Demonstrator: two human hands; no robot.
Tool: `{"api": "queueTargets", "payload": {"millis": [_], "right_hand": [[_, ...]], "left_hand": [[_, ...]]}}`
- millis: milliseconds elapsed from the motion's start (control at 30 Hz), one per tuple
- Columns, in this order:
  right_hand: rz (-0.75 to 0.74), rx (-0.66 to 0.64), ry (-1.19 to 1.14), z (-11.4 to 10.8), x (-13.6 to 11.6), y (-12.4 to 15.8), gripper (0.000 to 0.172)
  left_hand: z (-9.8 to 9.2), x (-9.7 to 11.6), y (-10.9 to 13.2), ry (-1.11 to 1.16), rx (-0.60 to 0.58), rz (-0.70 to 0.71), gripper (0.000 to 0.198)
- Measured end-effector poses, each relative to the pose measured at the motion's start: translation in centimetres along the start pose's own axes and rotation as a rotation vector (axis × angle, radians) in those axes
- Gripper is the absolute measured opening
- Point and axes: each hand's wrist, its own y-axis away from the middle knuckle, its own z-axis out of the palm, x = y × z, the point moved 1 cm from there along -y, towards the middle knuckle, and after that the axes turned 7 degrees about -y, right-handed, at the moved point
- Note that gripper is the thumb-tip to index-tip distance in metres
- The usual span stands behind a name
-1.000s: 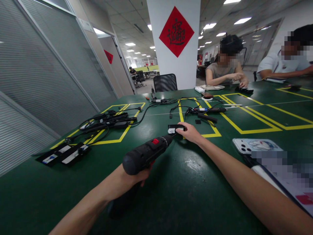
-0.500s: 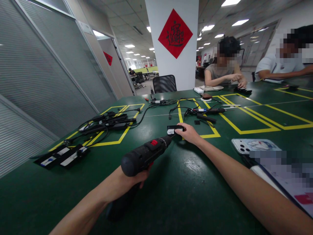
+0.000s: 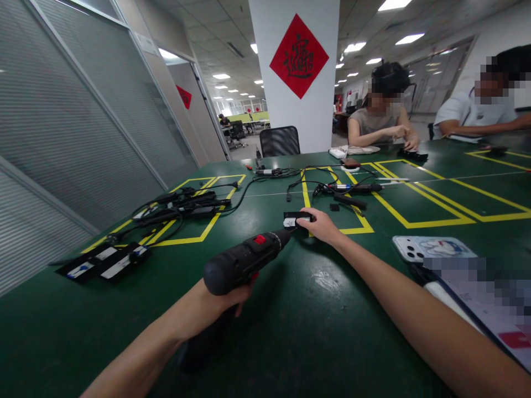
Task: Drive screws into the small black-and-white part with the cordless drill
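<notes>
A black cordless drill point(image 3: 244, 262) with a red switch on top is gripped by my left hand point(image 3: 226, 298), whose fingers wrap round its handle. The drill points away and to the right, and its tip reaches the near side of a small black piece with a white label point(image 3: 291, 221). My right hand point(image 3: 317, 224) pinches that piece at its right end against the green table point(image 3: 290, 315). Whether the bit touches the piece or a screw in it, I cannot tell.
Black cables and adapters point(image 3: 186, 204) lie at the left, near two flat black pieces with white labels point(image 3: 124, 262). A pen-shaped tool point(image 3: 357, 188) lies beyond my right hand. A phone point(image 3: 435, 248) rests at the right. Two people sit across the table; a chair point(image 3: 280, 141) stands behind it.
The rear of the drill has shifted very slightly left and up. My right hand and the labelled black piece stay in the same place.
</notes>
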Motion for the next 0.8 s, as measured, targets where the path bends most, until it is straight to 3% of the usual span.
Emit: {"api": "queueTargets", "payload": {"millis": [367,800], "right_hand": [[0.01,0.001,-0.026,0.04,-0.12,0.07,0.045],[-0.006,0.007,-0.022,0.01,0.04,0.01,0.044]], "left_hand": [[0.07,0.08,0.2,-0.082,0.018,-0.004,0.022],[0.33,0.22,0.2,0.02,0.065,0.005,0.03]]}}
